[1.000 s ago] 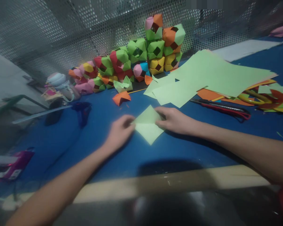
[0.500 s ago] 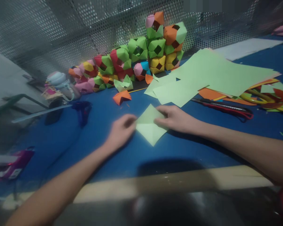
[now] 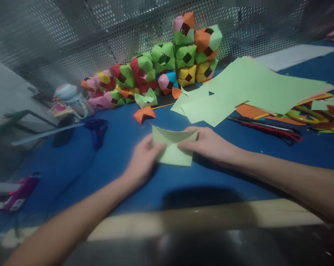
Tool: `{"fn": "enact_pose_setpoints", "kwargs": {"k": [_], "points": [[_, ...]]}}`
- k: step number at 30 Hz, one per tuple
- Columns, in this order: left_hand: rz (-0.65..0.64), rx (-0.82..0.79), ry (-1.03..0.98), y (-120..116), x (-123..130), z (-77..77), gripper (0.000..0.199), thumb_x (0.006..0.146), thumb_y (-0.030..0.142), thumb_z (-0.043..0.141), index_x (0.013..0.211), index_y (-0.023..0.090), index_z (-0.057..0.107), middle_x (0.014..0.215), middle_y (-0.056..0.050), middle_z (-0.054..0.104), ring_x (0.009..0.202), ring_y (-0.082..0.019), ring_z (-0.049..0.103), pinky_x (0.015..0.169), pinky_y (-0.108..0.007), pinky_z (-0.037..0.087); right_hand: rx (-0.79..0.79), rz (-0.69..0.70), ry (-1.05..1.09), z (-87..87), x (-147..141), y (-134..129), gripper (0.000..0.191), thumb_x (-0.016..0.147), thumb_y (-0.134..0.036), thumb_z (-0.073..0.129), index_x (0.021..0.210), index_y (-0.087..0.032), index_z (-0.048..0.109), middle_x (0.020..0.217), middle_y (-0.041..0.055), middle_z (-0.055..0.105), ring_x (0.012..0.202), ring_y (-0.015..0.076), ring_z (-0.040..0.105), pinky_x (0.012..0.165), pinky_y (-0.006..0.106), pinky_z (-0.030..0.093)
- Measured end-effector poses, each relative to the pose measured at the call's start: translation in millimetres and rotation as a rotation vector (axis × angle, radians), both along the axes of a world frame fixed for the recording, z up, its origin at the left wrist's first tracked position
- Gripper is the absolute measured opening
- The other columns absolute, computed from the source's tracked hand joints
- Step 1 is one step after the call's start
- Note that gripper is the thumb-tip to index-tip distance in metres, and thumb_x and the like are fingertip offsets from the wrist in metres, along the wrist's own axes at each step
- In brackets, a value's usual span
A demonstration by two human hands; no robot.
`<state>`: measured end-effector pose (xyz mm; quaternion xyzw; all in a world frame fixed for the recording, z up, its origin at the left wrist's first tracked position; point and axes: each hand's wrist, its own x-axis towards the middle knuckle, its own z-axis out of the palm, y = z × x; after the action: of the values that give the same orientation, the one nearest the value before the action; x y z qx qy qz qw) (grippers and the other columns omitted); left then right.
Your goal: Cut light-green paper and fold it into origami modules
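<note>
A small light green paper square (image 3: 174,152) is held between both hands over the blue table, its far edge bowed and creases meeting near its middle. My left hand (image 3: 144,157) grips its left side, thumb on top and fingers hidden behind. My right hand (image 3: 208,144) pinches the right side the same way, its thumb pointing inward across the paper. Just beyond lie an orange folded paper piece (image 3: 144,114) and a pale green folded piece (image 3: 146,98).
Folded paper balls (image 3: 162,57) in many colours are stacked at the back. Large green sheets (image 3: 239,88) lie to the right, with a red box cutter (image 3: 266,127) and yellow-handled scissors (image 3: 308,116). On the left are a blue glue gun (image 3: 97,129) and a flask (image 3: 71,98).
The green paper has turned from a diamond to having its edges level, and its far edge now curves up. My left thumb has come onto its face.
</note>
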<state>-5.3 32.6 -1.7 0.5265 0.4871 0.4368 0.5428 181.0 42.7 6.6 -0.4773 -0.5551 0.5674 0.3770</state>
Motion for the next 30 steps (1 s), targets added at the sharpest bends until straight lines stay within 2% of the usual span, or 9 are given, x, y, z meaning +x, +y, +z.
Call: {"fn": "enact_pose_setpoints", "kwargs": {"k": [3, 6, 12, 16, 19, 26, 30], "points": [[-0.043, 0.009, 0.078, 1.8, -5.3, -4.2, 0.038, 0.074, 0.035, 0.069, 0.107, 0.017, 0.063, 0.104, -0.008, 0.069, 0.095, -0.023, 0.064, 0.083, -0.035, 0.050, -0.021, 0.027, 0.007, 1.1, -0.2, -1.1, 0.011, 0.066, -0.017, 0.066, 0.074, -0.016, 0.059, 0.063, -0.0035, 0.060, 0.059, 0.0103, 0.054, 0.052, 0.020, 0.041], [-0.081, 0.030, 0.154, 1.9, -7.7, -3.8, 0.040, 0.073, 0.035, 0.070, 0.109, 0.016, 0.065, 0.106, -0.009, 0.069, 0.099, -0.025, 0.063, 0.086, -0.038, 0.049, -0.071, 0.041, 0.058, 3.3, 0.6, -0.5, 0.015, 0.069, -0.014, 0.063, 0.085, -0.014, 0.064, 0.076, 0.0016, 0.068, 0.071, 0.0138, 0.061, 0.062, 0.023, 0.048], [-0.038, 0.049, 0.184, -0.1, -5.2, -0.9, 0.041, 0.072, 0.034, 0.069, 0.109, 0.017, 0.064, 0.107, -0.009, 0.069, 0.097, -0.025, 0.063, 0.082, -0.037, 0.051, -0.093, 0.085, 0.052, 4.2, -0.1, -0.9, 0.018, 0.071, -0.011, 0.063, 0.088, -0.014, 0.067, 0.083, 0.0039, 0.071, 0.077, 0.0159, 0.064, 0.066, 0.024, 0.050], [-0.001, 0.033, 0.188, -0.5, -4.4, -2.7, 0.040, 0.071, 0.032, 0.069, 0.107, 0.016, 0.065, 0.103, -0.009, 0.070, 0.093, -0.024, 0.064, 0.079, -0.035, 0.051, -0.065, 0.029, 0.066, 4.4, -0.7, -1.1, 0.013, 0.072, -0.015, 0.062, 0.084, -0.014, 0.064, 0.081, 0.0030, 0.069, 0.070, 0.0134, 0.062, 0.062, 0.023, 0.048], [0.001, 0.030, 0.183, -0.1, -5.2, -5.0, 0.040, 0.071, 0.030, 0.068, 0.108, 0.016, 0.065, 0.099, -0.009, 0.071, 0.090, -0.024, 0.064, 0.078, -0.035, 0.052, -0.017, -0.033, 0.036, 5.7, -0.3, -0.6, 0.010, 0.070, -0.021, 0.064, 0.078, -0.015, 0.061, 0.072, 0.0002, 0.065, 0.063, 0.0113, 0.058, 0.058, 0.022, 0.044], [-0.022, 0.037, 0.178, -0.3, -5.8, -6.2, 0.041, 0.073, 0.031, 0.066, 0.111, 0.017, 0.063, 0.108, -0.009, 0.069, 0.096, -0.025, 0.063, 0.081, -0.036, 0.051, 0.051, -0.061, -0.032, 6.6, -0.8, -0.9, 0.024, 0.062, -0.036, 0.069, 0.070, -0.017, 0.058, 0.059, -0.0040, 0.054, 0.055, 0.0097, 0.048, 0.051, 0.022, 0.036], [-0.016, 0.027, 0.175, -2.5, -3.5, -4.0, 0.042, 0.072, 0.030, 0.067, 0.111, 0.016, 0.062, 0.111, -0.010, 0.068, 0.097, -0.026, 0.063, 0.081, -0.037, 0.051, 0.074, -0.053, -0.027, 5.6, -1.2, -0.7, 0.026, 0.060, -0.038, 0.070, 0.068, -0.017, 0.058, 0.057, -0.0051, 0.052, 0.054, 0.0093, 0.045, 0.050, 0.022, 0.034]]}}
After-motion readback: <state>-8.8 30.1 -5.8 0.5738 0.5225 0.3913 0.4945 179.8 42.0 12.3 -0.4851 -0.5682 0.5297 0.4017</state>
